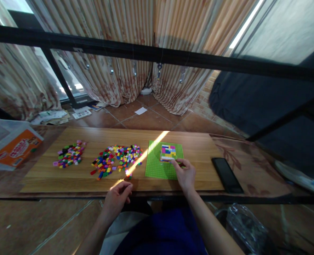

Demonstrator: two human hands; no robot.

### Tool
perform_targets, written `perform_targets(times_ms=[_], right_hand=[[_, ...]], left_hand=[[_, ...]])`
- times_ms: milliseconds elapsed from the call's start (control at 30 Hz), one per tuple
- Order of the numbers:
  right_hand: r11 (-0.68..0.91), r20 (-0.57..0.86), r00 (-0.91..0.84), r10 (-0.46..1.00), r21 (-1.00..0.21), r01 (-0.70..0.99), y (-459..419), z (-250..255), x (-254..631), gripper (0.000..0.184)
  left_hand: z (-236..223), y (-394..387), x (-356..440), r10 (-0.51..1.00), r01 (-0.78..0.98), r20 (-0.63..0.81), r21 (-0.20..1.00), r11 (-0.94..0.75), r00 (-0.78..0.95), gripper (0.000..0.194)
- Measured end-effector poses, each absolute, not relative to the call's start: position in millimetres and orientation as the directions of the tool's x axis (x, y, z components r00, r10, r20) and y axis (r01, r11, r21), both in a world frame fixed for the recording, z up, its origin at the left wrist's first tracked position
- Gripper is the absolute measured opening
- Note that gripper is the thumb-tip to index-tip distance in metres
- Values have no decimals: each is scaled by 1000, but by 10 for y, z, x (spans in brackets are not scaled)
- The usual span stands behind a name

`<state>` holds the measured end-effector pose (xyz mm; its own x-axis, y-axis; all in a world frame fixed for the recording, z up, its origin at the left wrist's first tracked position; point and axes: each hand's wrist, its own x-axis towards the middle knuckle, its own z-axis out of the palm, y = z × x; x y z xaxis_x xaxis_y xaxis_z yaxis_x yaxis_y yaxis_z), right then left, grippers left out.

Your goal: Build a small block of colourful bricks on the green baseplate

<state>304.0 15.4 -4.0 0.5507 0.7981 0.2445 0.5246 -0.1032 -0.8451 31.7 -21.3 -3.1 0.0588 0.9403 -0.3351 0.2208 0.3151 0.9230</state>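
Note:
A small block of stacked, many-coloured building bricks (168, 151) stands on a green studded baseplate (153, 170). My right hand (185, 174) is over the plate's near right part, thumb and forefinger closed in a pinch on a brick at the stack's near right corner. The fingertips partly cover that corner. By the table's front edge, my left hand (119, 195) is curled closed, and whatever is inside its fingers is hidden. Just beyond it lie loose bricks in mixed colours (129, 154), with another brick pile (71, 154) farther left.
A clear plastic tub with an orange label (16, 148) stands at the left end of the wooden board (74, 182). To the right lies a black phone (227, 175). A dark metal bar (146, 52) crosses beyond the table, before striped curtains (114, 81). A clear plastic bag (245, 225) hangs low at right.

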Motion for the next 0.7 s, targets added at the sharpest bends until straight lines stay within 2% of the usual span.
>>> perform_targets(times_ms=[200, 500, 700], right_hand=[[-66, 222, 524, 822, -877, 475, 131, -1, 3050, 44], [-84, 219, 521, 825, -864, 496, 224, 48, 3093, 44], [-122, 98, 531, 842, -923, 364, 286, 24, 3109, 46]], left_hand=[[-69, -210, 314, 943, 208, -329, 927, 312, 52, 35], [-7, -221, 329, 945, 225, -324, 925, 306, 46, 35], [-12, -227, 328, 947, 231, -319, 925, 301, 42, 34]])
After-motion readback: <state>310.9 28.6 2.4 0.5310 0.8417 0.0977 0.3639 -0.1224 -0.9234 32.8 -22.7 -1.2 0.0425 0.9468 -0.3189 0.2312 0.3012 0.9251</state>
